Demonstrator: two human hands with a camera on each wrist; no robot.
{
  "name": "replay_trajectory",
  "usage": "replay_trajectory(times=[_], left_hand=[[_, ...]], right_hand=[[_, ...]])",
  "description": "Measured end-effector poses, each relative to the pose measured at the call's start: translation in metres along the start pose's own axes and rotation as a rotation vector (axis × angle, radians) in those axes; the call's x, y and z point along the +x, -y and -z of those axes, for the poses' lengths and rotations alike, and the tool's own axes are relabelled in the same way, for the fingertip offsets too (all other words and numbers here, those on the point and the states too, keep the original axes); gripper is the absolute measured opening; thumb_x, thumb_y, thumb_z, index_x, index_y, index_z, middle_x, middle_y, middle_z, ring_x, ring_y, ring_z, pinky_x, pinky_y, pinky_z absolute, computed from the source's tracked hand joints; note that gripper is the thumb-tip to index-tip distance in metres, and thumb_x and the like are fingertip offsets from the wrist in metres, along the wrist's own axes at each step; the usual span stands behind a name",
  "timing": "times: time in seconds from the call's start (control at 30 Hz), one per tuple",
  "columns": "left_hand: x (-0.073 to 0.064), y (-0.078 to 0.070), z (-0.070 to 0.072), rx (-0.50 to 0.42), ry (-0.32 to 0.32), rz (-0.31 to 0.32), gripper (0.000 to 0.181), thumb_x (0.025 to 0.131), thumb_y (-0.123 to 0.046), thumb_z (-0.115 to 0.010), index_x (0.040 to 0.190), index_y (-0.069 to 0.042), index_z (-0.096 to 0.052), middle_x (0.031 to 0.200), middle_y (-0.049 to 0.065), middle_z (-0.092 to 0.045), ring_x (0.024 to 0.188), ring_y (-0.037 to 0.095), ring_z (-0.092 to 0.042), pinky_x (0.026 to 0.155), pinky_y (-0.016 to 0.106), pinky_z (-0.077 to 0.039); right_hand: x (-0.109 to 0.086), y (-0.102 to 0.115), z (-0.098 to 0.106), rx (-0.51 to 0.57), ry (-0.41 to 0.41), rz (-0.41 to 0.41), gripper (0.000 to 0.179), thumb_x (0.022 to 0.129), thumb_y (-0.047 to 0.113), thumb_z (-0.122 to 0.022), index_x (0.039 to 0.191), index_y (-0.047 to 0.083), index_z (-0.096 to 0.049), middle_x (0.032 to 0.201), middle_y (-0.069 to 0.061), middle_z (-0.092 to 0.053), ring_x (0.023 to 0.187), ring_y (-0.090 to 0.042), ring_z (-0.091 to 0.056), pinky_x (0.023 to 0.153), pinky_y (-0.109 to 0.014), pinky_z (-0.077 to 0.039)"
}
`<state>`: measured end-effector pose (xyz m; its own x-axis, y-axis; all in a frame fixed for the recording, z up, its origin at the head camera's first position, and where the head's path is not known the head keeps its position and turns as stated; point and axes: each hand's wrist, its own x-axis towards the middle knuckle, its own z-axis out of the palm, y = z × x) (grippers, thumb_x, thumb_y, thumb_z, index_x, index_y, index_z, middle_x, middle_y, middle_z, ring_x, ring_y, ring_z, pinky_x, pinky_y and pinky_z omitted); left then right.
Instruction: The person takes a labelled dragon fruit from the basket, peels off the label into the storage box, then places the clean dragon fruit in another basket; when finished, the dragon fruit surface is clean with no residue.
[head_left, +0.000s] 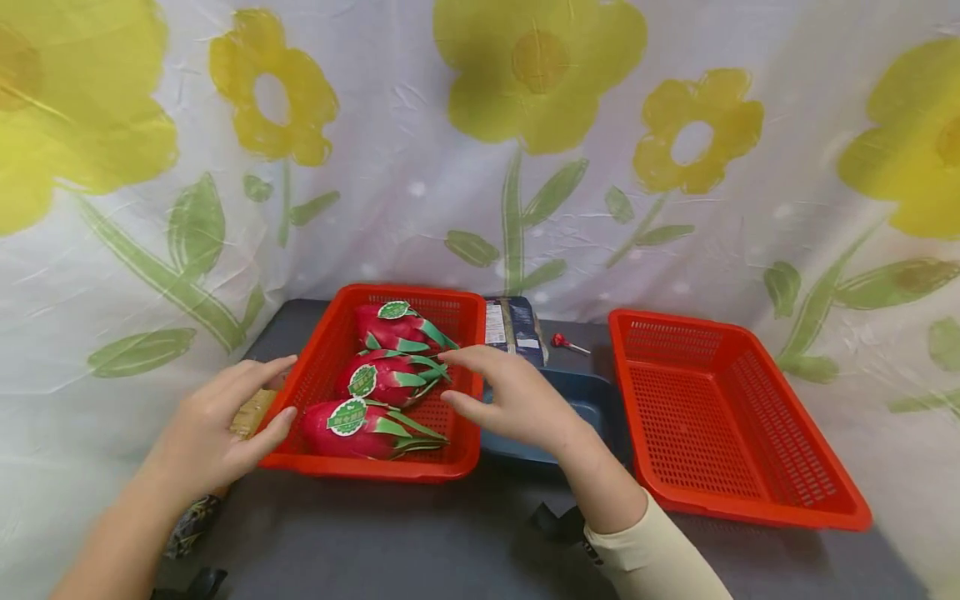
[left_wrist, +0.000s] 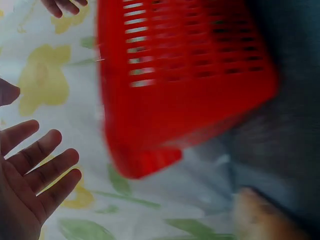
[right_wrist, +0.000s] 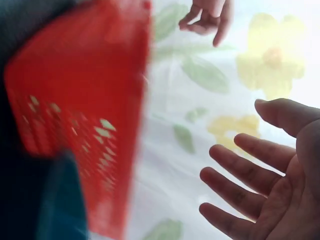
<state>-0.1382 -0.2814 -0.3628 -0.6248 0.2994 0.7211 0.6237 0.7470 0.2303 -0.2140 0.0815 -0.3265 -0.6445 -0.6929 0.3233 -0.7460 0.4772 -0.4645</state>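
Three dragon fruits lie in the left red basket: a back one, a middle one and a front one, each with a green round label and leafy tips pointing right. My left hand is at the basket's left side, fingers spread and holding nothing. Over the basket's right side hangs my right hand, its fingers extended toward the fruit leaves and nothing in its grasp. In the left wrist view the left hand is spread apart from the basket wall; the right wrist view likewise shows the right hand spread.
A second red basket stands at the right with nothing in it. Between the baskets sit a dark blue tray, a dark packet and a red lollipop. A yellowish package is partly hidden behind my left hand. A flowered curtain hangs behind.
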Motion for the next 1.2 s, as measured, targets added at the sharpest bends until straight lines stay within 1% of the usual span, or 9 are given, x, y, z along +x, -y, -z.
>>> replay_trajectory(times=[0.1,0.27,0.37,0.47,0.63,0.77,0.9,1.0,1.2], left_hand=[[-0.02,0.005,-0.005,-0.007,-0.009,0.053,0.065,0.069,-0.006,-0.083,0.132,-0.007,-0.067,0.114,0.003,-0.068,0.102,0.013,-0.06,0.097,0.004,-0.035],[-0.046,0.014,-0.019,-0.035,-0.013,0.139,0.063,0.068,-0.002,-0.085,0.128,-0.004,-0.069,0.126,0.009,-0.063,0.114,0.009,-0.053,0.099,0.003,-0.033],[-0.058,0.02,-0.029,-0.068,-0.009,0.183,0.062,0.069,0.001,-0.085,0.129,-0.004,-0.069,0.134,0.013,-0.059,0.122,0.011,-0.049,0.1,0.004,-0.032],[-0.067,0.025,-0.035,-0.103,-0.014,0.226,0.06,0.072,0.004,-0.083,0.13,-0.005,-0.068,0.138,0.011,-0.056,0.128,0.008,-0.045,0.101,0.004,-0.03],[-0.079,0.029,-0.038,-0.155,-0.042,0.254,0.058,0.076,0.007,-0.077,0.132,-0.005,-0.068,0.139,0.012,-0.056,0.132,0.003,-0.043,0.104,0.007,-0.028],[-0.085,0.033,-0.04,-0.219,-0.065,0.238,0.057,0.076,0.011,-0.073,0.132,-0.001,-0.067,0.14,0.017,-0.056,0.134,0.01,-0.045,0.108,0.012,-0.03],[-0.088,0.036,-0.041,-0.286,-0.07,0.251,0.056,0.077,0.014,-0.071,0.131,0.003,-0.067,0.139,0.025,-0.055,0.134,0.015,-0.045,0.108,0.014,-0.034],[-0.089,0.036,-0.041,-0.308,-0.076,0.263,0.056,0.077,0.014,-0.07,0.132,0.004,-0.066,0.139,0.026,-0.054,0.134,0.016,-0.046,0.106,0.013,-0.036],[-0.086,0.037,-0.042,-0.314,-0.114,0.221,0.057,0.075,0.015,-0.069,0.131,0.005,-0.066,0.138,0.027,-0.055,0.132,0.017,-0.047,0.103,0.012,-0.039]], right_hand=[[0.004,0.002,-0.021,0.032,0.047,0.001,0.046,0.097,0.031,-0.072,0.139,0.015,-0.064,0.131,0.003,-0.066,0.118,-0.012,-0.06,0.101,-0.035,-0.051],[0.014,0.006,-0.055,0.032,0.136,-0.023,0.043,0.097,0.032,-0.072,0.136,0.014,-0.067,0.125,0.003,-0.07,0.112,-0.01,-0.062,0.098,-0.03,-0.051],[0.023,0.011,-0.072,-0.033,0.191,-0.068,0.044,0.095,0.034,-0.073,0.135,0.014,-0.069,0.124,0.003,-0.071,0.109,-0.009,-0.063,0.096,-0.028,-0.051],[0.031,0.017,-0.088,-0.122,0.23,-0.121,0.044,0.092,0.036,-0.077,0.131,0.016,-0.072,0.118,0.006,-0.072,0.102,-0.007,-0.064,0.09,-0.025,-0.053],[0.043,0.027,-0.107,-0.21,0.214,-0.193,0.029,0.088,0.038,-0.081,0.11,0.02,-0.077,0.095,0.011,-0.072,0.086,-0.005,-0.062,0.077,-0.023,-0.054],[0.047,0.029,-0.112,-0.177,0.203,-0.2,0.02,0.088,0.034,-0.081,0.097,0.02,-0.071,0.085,0.011,-0.065,0.078,-0.004,-0.057,0.071,-0.02,-0.052],[0.044,0.029,-0.11,-0.122,0.165,-0.2,0.024,0.088,0.034,-0.08,0.101,0.019,-0.067,0.088,0.011,-0.061,0.079,-0.002,-0.053,0.069,-0.017,-0.05],[0.039,0.031,-0.103,-0.115,0.115,-0.177,0.03,0.088,0.036,-0.08,0.107,0.018,-0.066,0.094,0.009,-0.061,0.084,-0.002,-0.054,0.072,-0.017,-0.051],[0.028,0.037,-0.076,-0.073,0.011,-0.096,0.032,0.09,0.033,-0.08,0.11,0.017,-0.062,0.103,0.007,-0.062,0.09,-0.002,-0.055,0.078,-0.016,-0.052]])
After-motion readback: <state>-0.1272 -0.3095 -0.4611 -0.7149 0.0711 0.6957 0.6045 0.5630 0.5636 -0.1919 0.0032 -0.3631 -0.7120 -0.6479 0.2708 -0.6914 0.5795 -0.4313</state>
